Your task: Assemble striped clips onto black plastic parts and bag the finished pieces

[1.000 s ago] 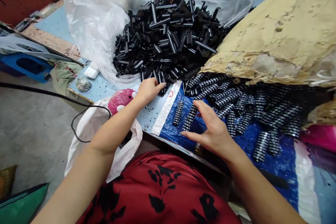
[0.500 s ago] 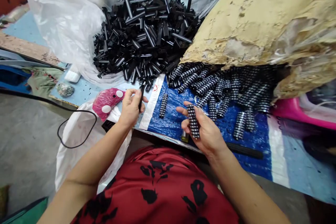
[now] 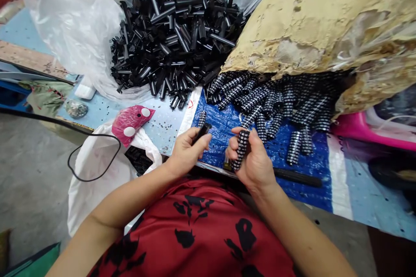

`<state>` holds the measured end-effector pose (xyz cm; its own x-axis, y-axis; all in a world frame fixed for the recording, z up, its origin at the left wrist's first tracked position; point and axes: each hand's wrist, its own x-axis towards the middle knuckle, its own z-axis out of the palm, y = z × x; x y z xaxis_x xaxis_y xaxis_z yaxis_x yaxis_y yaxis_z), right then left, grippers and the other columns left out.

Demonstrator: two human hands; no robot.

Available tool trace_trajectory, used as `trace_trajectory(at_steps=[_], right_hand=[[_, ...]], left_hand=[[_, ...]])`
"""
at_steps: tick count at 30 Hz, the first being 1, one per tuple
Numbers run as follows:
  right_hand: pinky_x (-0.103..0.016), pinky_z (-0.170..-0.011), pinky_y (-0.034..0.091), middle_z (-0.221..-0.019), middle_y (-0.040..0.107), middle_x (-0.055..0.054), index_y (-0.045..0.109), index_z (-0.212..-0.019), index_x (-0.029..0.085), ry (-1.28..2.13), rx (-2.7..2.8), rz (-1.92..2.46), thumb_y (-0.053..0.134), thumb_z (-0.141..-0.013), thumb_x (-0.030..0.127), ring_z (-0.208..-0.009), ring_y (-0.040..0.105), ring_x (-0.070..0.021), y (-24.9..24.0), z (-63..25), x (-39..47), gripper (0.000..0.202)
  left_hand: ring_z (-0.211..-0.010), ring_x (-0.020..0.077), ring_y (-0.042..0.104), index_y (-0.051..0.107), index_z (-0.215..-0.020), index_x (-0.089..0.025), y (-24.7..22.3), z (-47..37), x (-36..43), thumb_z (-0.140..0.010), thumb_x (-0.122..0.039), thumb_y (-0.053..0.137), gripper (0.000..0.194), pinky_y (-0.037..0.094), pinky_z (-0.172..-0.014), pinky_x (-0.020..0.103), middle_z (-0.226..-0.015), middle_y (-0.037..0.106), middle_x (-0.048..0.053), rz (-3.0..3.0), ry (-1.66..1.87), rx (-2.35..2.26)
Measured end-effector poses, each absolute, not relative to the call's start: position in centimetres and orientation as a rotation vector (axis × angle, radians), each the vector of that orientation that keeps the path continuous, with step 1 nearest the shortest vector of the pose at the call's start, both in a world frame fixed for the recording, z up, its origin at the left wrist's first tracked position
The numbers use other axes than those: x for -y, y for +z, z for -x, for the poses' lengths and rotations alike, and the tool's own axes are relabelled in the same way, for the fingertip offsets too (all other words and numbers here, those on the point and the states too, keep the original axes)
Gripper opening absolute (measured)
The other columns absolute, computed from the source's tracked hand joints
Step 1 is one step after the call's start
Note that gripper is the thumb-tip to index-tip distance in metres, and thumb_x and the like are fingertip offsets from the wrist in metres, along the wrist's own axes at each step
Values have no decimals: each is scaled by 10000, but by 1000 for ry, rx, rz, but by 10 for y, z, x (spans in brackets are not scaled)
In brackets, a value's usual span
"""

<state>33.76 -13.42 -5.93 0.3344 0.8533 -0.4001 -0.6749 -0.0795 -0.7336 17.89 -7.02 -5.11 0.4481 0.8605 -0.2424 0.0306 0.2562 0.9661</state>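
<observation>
My left hand (image 3: 188,151) is closed on a slim black plastic piece (image 3: 202,132), held tilted between thumb and fingers. Facing it, my right hand (image 3: 256,162) grips a black cylinder covered in rows of small white marks (image 3: 241,149). A gap separates the two held pieces. Behind my left fingers, a similar marked cylinder (image 3: 202,118) lies on a blue plastic sheet (image 3: 221,121). Many more marked cylinders (image 3: 269,99) are heaped to the right. A large pile of glossy black plastic pieces (image 3: 175,39) lies on clear plastic at the back left.
A torn yellowish sack (image 3: 292,21) overhangs the cylinders. Left of my hands are a pink pouch with white dots (image 3: 130,125) and an open white bag (image 3: 97,164). A black rod (image 3: 297,177) lies near the front edge, and a pink container (image 3: 364,132) stands at right.
My left hand has come right and nearer to me, from the pile's edge toward my right hand, carrying the black piece. My right hand has turned its marked cylinder to a different tilt.
</observation>
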Motion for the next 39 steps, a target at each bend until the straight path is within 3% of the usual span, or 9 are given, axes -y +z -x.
trace_trajectory(at_steps=[3,7,9,12,14,16,22,28,39], right_hand=[[-295,-754,599,-925,736,-20,727,-914,239,1182,182,1072,719,-846,637,-825,692,-156,-61,-326,128,403],[-433,-1063,562,-1242,730,-79,722,-1064,247,1116,433,1166,555,-963,636,-1206,682,-244,-69,-320,126,435],[-486,-1146,513,-1475,617,-117,635,-1333,258,1028,738,1245,547,-959,683,-1412,569,-294,-75,-327,132,573],[-569,-1179,483,-1745,242,-145,226,-1664,300,748,1337,1353,730,-801,754,-1605,284,-384,-83,-346,144,1098],[-613,-1185,472,-1762,183,-141,95,-1694,338,514,1664,1371,844,-739,666,-1613,243,-416,-85,-356,150,1258],[-609,-1189,478,-1708,328,-154,100,-1698,338,334,1841,1336,875,-773,533,-1561,371,-404,-83,-361,152,1222],[-576,-1093,583,-1608,480,-209,199,-1691,233,95,1886,1207,895,-759,498,-1393,584,-404,-76,-354,156,1193],[-590,-1057,606,-1613,487,-193,201,-1688,282,-19,1870,1264,877,-787,479,-1369,609,-405,-76,-346,158,1143],[-573,-1066,584,-1525,564,-249,208,-1685,167,-51,1893,1314,832,-804,574,-1368,608,-393,-82,-339,157,1153]], left_hand=[[-649,112,526,699,-909,-195,-55,-193,79,-763,-485,870,366,419,-612,257,-797,662,-5,-1318,725,-903],[-702,144,554,753,-983,-206,-59,-201,80,-788,-415,842,299,441,-660,279,-829,688,10,-1434,669,-841],[-728,149,563,749,-955,-195,-57,-197,79,-811,-398,812,257,451,-683,278,-820,681,11,-1394,669,-859],[-689,132,521,732,-898,-181,-51,-185,77,-798,-415,829,272,424,-639,267,-769,640,0,-1258,616,-894],[-684,128,512,723,-888,-177,-48,-179,77,-778,-433,853,308,411,-626,266,-766,630,-1,-1208,580,-893],[-658,123,503,707,-895,-179,-47,-177,78,-779,-500,851,371,404,-610,265,-733,611,-8,-1190,571,-885],[-543,110,425,609,-844,-198,-53,-182,84,-966,-755,467,588,370,-537,275,-633,520,-21,-1158,668,-977],[-775,135,544,698,-955,-201,-51,-184,91,-848,-666,737,479,474,-743,267,-857,638,9,-1031,711,-903],[-673,155,688,674,-1026,-196,-62,-173,86,-707,-525,908,515,565,-677,304,-824,711,0,-691,550,-814]])
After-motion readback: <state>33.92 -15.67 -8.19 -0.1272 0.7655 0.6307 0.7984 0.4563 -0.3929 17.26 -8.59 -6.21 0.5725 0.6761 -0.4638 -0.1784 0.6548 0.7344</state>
